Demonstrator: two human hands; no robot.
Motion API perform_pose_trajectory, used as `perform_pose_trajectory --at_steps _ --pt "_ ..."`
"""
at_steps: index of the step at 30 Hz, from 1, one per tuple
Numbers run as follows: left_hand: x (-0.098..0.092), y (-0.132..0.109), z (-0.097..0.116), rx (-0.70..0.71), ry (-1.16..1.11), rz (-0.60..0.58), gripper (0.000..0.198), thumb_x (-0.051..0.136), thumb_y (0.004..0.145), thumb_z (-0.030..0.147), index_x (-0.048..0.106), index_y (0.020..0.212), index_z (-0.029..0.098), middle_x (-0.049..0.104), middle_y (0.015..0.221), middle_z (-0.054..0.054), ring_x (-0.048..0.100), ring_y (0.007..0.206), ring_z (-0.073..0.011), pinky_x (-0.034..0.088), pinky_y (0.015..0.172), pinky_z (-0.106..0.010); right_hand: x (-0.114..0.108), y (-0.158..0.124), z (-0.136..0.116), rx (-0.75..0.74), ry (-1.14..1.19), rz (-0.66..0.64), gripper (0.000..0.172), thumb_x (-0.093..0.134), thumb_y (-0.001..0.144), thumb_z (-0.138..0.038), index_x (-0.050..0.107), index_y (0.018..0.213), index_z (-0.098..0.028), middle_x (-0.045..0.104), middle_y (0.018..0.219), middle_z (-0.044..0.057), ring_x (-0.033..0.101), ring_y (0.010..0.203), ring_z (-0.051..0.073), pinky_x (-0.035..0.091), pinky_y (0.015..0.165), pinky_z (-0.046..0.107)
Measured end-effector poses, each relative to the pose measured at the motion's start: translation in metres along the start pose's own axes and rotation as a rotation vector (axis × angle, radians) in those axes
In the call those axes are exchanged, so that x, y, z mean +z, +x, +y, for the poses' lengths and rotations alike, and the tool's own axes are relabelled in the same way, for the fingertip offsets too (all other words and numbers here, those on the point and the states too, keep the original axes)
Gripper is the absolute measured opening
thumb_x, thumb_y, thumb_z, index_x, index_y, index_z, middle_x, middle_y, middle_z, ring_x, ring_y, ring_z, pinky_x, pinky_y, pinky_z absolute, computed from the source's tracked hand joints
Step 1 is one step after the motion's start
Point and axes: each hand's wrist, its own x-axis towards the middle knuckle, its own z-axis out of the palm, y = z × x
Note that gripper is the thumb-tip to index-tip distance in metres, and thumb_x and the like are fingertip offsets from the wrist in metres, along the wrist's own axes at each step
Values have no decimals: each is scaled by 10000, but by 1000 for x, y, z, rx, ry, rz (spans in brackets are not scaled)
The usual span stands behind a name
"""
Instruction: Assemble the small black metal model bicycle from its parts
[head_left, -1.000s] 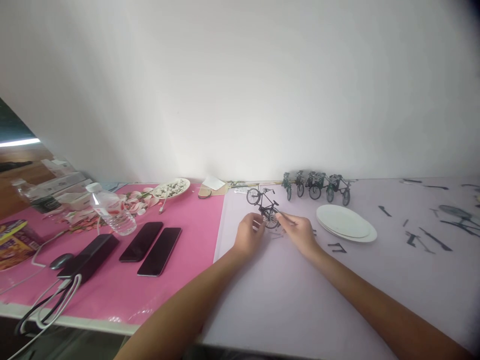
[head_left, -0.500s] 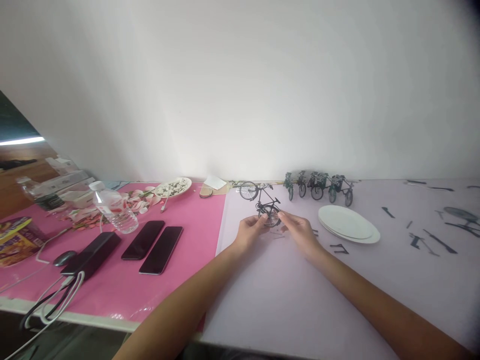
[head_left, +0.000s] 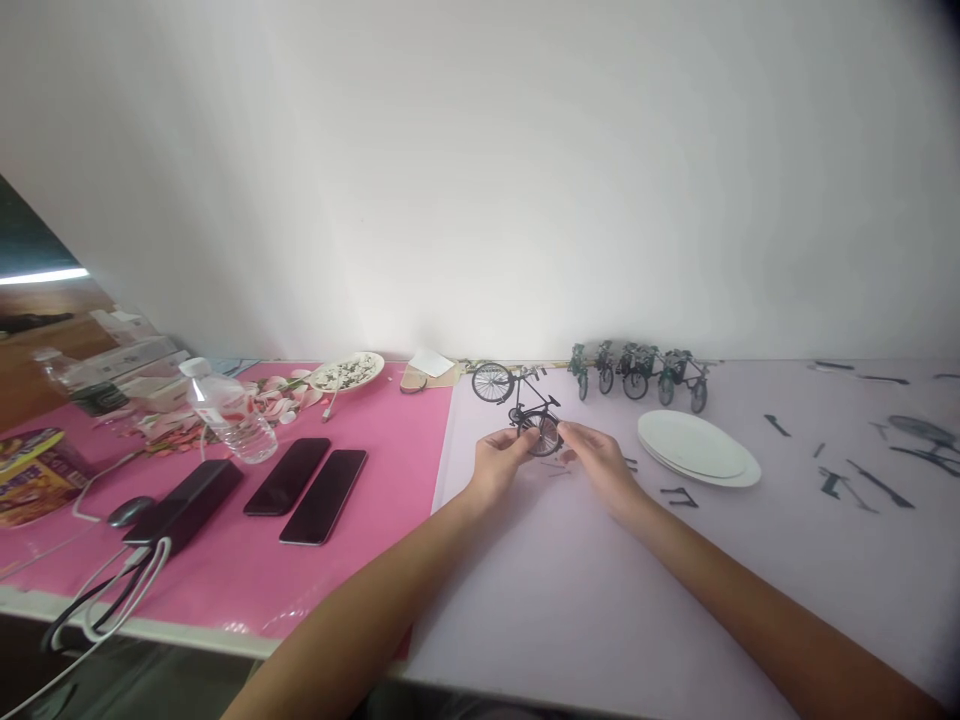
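Observation:
Between my hands is a small black model bicycle (head_left: 525, 410), tilted, with one spoked wheel near me and the other up at the far left. My left hand (head_left: 502, 460) pinches the near wheel from the left, thumb on its spokes. On the right edge of that wheel my right hand (head_left: 596, 460) closes its thumb and fingertips; its other fingers are partly hidden. A small black U-shaped part (head_left: 679, 497) lies right of my right hand. Faint thin pieces lie on the table just below the wheel.
Several finished model bicycles (head_left: 636, 372) stand along the wall. Stacked white plates (head_left: 697, 447) sit at right, with loose black parts (head_left: 881, 484) beyond. Leftward on pink cloth are two phones (head_left: 324, 497), a power strip (head_left: 184, 505), a water bottle (head_left: 229, 410) and a plate of small pieces (head_left: 347, 374).
The bicycle has turned slightly in my hands, its far wheel shifting a little to the left. Both hands keep their hold, and the table items stay put.

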Motion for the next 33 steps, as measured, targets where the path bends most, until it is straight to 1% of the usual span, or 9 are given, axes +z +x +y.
perform_pose_trajectory --at_steps 5,9,15,20,25,28,30,33 --pt "-6 5 -2 33 102 56 424 887 697 485 759 828 103 762 828 -108 709 773 -193 583 878 -386 -3 2 3 7 -63 4 525 767 784 -637 775 1028 -172 769 1053 107 641 649 159 548 610 304" --pt "-9 9 -3 28 157 87 413 878 699 485 757 826 112 759 822 -107 708 763 -195 577 838 -366 -4 4 7 11 -113 0 544 763 779 -647 762 1057 -180 776 1087 117 632 610 154 546 585 310" --pt "-8 8 2 21 170 88 385 868 708 462 746 816 114 758 805 -106 713 752 -197 571 831 -364 -4 4 8 68 -86 12 522 790 759 -622 753 1040 -183 774 1082 108 626 592 142 502 506 273" --pt "-5 4 10 -5 188 66 405 881 688 477 737 813 120 764 827 -108 725 787 -211 563 821 -349 -7 8 13 69 -87 -10 515 791 762 -618 740 1033 -182 762 1033 86 618 580 132 484 484 258" --pt "-10 7 8 -20 177 58 453 901 669 494 765 864 109 769 878 -126 725 802 -218 572 832 -366 -10 9 13 57 -98 -53 543 782 767 -641 729 1043 -176 751 1008 81 621 579 132 494 490 259" --pt "-14 10 6 -28 194 46 459 887 685 510 786 883 108 775 897 -126 717 801 -205 565 831 -349 -8 9 11 49 -121 -58 549 767 779 -655 718 1046 -177 750 1017 84 603 565 126 487 486 262" --pt "-17 12 6 -30 214 47 449 876 698 512 793 890 114 777 888 -117 712 795 -195 555 819 -332 -7 8 10 33 -141 -52 559 722 805 -683 716 1041 -176 749 1011 98 636 623 158 499 496 270" --pt "-17 11 8 -33 239 80 426 870 705 504 794 889 127 773 874 -103 707 796 -187 536 797 -312 -8 10 9 -64 -196 -18 549 592 893 -698 704 1052 -184 746 1025 128 697 882 252 531 543 284"
